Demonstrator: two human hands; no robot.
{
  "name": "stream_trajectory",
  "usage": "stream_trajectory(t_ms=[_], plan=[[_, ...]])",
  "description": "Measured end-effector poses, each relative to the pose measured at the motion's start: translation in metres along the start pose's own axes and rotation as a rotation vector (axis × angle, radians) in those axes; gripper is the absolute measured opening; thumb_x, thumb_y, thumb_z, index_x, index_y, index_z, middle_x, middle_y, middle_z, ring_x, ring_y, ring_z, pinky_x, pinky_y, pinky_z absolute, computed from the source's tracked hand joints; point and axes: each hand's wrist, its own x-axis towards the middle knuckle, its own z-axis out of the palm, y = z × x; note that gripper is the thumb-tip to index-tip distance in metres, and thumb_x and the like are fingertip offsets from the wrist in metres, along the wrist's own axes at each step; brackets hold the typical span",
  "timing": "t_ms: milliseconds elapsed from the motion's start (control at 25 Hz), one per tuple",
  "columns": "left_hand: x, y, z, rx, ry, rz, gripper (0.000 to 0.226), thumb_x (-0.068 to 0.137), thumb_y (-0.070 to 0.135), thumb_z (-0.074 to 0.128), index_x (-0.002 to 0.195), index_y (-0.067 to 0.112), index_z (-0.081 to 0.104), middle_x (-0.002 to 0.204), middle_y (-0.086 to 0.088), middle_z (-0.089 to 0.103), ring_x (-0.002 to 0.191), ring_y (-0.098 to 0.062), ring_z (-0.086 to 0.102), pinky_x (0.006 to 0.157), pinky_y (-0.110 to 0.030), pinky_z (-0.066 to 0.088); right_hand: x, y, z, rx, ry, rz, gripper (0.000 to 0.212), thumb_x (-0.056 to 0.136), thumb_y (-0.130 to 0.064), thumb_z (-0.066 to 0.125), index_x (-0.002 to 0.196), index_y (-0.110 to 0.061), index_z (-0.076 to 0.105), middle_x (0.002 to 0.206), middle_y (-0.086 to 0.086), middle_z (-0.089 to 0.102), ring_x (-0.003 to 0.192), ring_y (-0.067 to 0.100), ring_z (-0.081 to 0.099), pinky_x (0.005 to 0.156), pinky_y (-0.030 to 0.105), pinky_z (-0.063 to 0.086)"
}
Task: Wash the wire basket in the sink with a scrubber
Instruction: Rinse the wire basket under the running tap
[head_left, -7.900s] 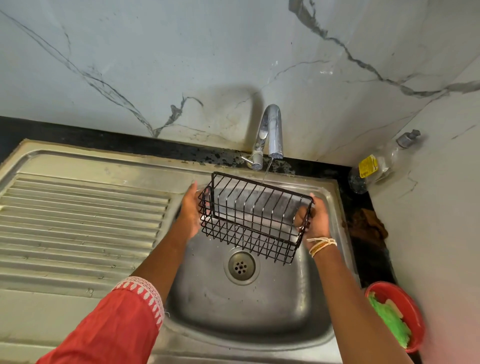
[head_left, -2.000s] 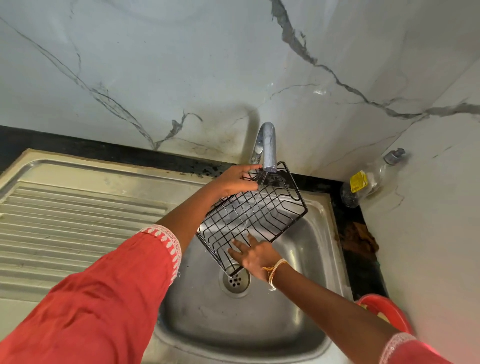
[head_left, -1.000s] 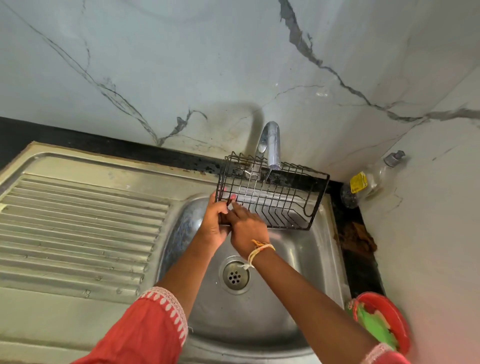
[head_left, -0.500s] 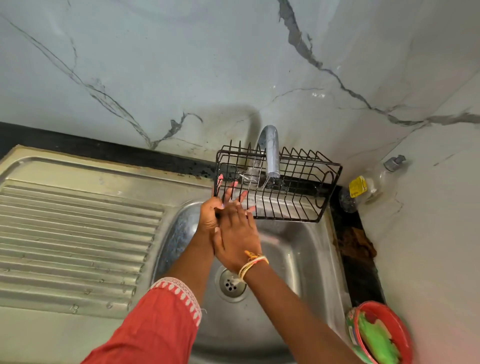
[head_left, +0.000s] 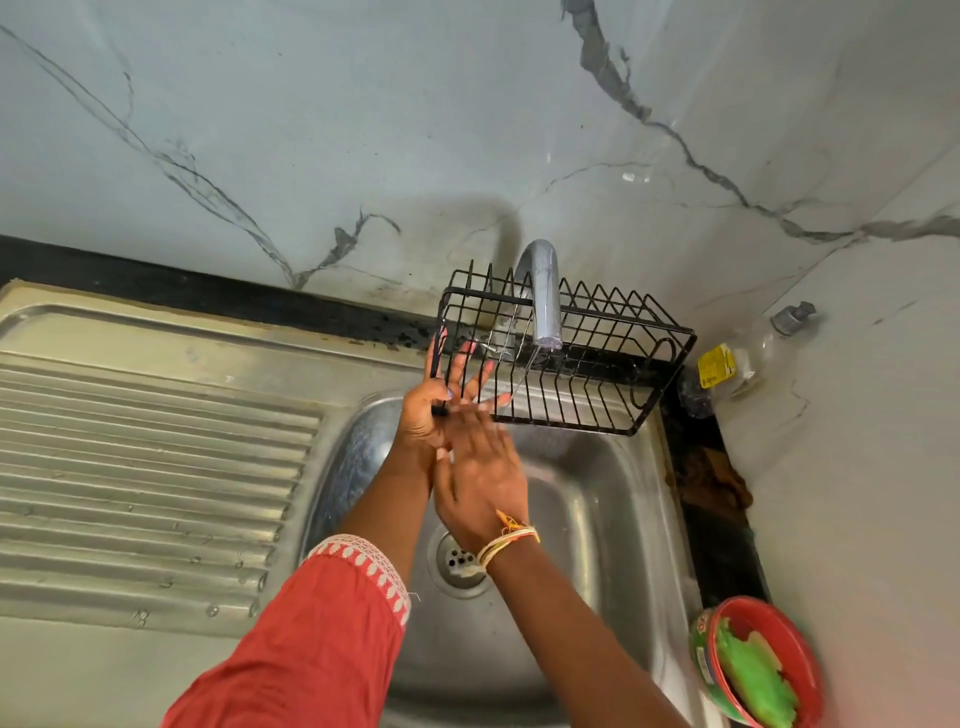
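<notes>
The black wire basket (head_left: 587, 364) hangs in the air above the sink (head_left: 602, 525), tilted, its rim up around the tap spout (head_left: 543, 301). A thin stream of water runs from the spout through its wires. My left hand (head_left: 428, 410) holds the basket's left end, a wire corner in the palm and the fingers spread up along the wires. My right hand (head_left: 483, 478), flat and motion-blurred, lies against my left hand just under the basket's lower left edge. The green scrubber (head_left: 753, 675) lies in a red tub (head_left: 802, 654) at the lower right.
A ribbed draining board (head_left: 156, 447) fills the left side. The drain (head_left: 460, 558) sits in the basin below my wrists. A clear pump bottle (head_left: 748, 353) leans in the right corner, with a brown cloth (head_left: 711, 480) on the black counter strip.
The basket has risen and now sits round the tap spout. My right hand has slid back from the wires towards my left wrist.
</notes>
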Motion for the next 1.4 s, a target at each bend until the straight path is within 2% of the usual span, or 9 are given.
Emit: stream_trajectory(t_ms=[80, 320, 560, 680, 800, 1000, 1120, 1240, 1400], plan=[[0.003, 0.004, 0.0, 0.011, -0.013, -0.019, 0.118, 0.033, -0.006, 0.074, 0.141, 0.028, 0.04, 0.13, -0.001, 0.061, 0.133, -0.041, 0.045, 0.091, -0.074, 0.04, -0.001, 0.014, -0.008, -0.008, -0.006, -0.038, 0.059, 0.094, -0.039, 0.021, 0.147, -0.015, 0.035, 0.151, 0.006, 0.036, 0.142, 0.021, 0.029, 0.116, 0.047, 0.023], [0.004, 0.004, -0.001, 0.013, -0.044, 0.01, 0.09, 0.032, -0.005, 0.075, 0.113, 0.034, 0.062, 0.12, 0.001, 0.063, 0.134, -0.041, 0.043, 0.093, -0.075, 0.037, -0.011, 0.065, -0.01, -0.109, 0.088, 0.45, 0.069, 0.094, -0.045, 0.007, 0.148, -0.01, 0.03, 0.154, 0.011, 0.029, 0.145, 0.028, 0.02, 0.119, 0.044, 0.013], [-0.004, 0.009, 0.0, 0.078, -0.024, -0.021, 0.125, 0.044, -0.002, 0.07, 0.154, 0.03, 0.021, 0.14, -0.003, 0.054, 0.135, -0.038, 0.043, 0.098, -0.071, 0.036, 0.01, 0.002, -0.008, 0.083, -0.064, -0.079, 0.063, 0.094, -0.042, 0.013, 0.149, -0.017, 0.029, 0.156, 0.001, 0.028, 0.145, 0.016, 0.019, 0.118, 0.046, 0.017], [-0.002, 0.022, -0.008, 0.004, -0.085, 0.033, 0.087, 0.035, -0.005, 0.072, 0.114, 0.032, 0.062, 0.121, -0.002, 0.065, 0.136, -0.042, 0.039, 0.092, -0.075, 0.037, -0.001, 0.064, -0.014, -0.074, -0.06, 0.163, 0.067, 0.092, -0.047, 0.003, 0.153, -0.021, 0.012, 0.16, -0.002, 0.014, 0.147, 0.015, 0.007, 0.12, 0.044, 0.004], [-0.008, 0.024, -0.01, 0.045, -0.092, 0.05, 0.055, 0.04, -0.003, 0.069, 0.088, 0.024, 0.072, 0.105, 0.0, 0.072, 0.134, -0.041, 0.044, 0.097, -0.075, 0.033, 0.005, 0.081, -0.022, -0.193, -0.135, 0.489, 0.067, 0.095, -0.047, 0.004, 0.153, -0.012, 0.009, 0.16, 0.009, 0.011, 0.147, 0.026, 0.003, 0.119, 0.044, 0.003], [-0.028, 0.007, 0.0, 0.298, 0.043, -0.054, 0.029, 0.062, 0.004, 0.069, 0.09, 0.013, 0.07, 0.088, 0.001, 0.074, 0.086, -0.011, 0.072, 0.086, -0.04, 0.053, 0.04, -0.014, -0.002, 0.013, -0.178, -0.037, 0.064, 0.094, -0.038, 0.012, 0.15, -0.012, 0.023, 0.158, 0.009, 0.02, 0.146, 0.024, 0.014, 0.119, 0.04, 0.009], [-0.024, 0.02, -0.003, 0.122, -0.046, -0.051, 0.047, 0.03, 0.006, 0.078, 0.077, 0.014, 0.077, 0.094, -0.007, 0.075, 0.103, -0.028, 0.068, 0.077, -0.047, 0.059, 0.05, 0.025, -0.012, 0.05, -0.232, -0.117, 0.053, 0.099, -0.036, 0.022, 0.151, -0.026, 0.021, 0.159, -0.005, 0.018, 0.146, 0.015, 0.014, 0.118, 0.04, 0.006], [-0.022, 0.025, -0.002, 0.08, -0.057, 0.023, 0.06, 0.025, 0.002, 0.074, 0.082, 0.022, 0.077, 0.109, -0.003, 0.072, 0.124, -0.038, 0.055, 0.082, -0.064, 0.052, 0.038, 0.061, -0.013, -0.091, -0.138, 0.001, 0.056, 0.099, -0.049, 0.015, 0.151, -0.029, 0.021, 0.157, -0.011, 0.023, 0.146, 0.015, 0.015, 0.119, 0.042, 0.007], [-0.023, 0.018, -0.007, 0.088, -0.06, 0.016, 0.054, 0.033, 0.0, 0.069, 0.081, 0.024, 0.077, 0.113, -0.001, 0.071, 0.122, -0.038, 0.057, 0.086, -0.07, 0.047, 0.017, 0.039, -0.006, -0.101, -0.054, 0.416, 0.068, 0.096, -0.05, 0.017, 0.15, -0.01, 0.023, 0.156, 0.009, 0.026, 0.146, 0.026, 0.014, 0.119, 0.043, 0.011]])
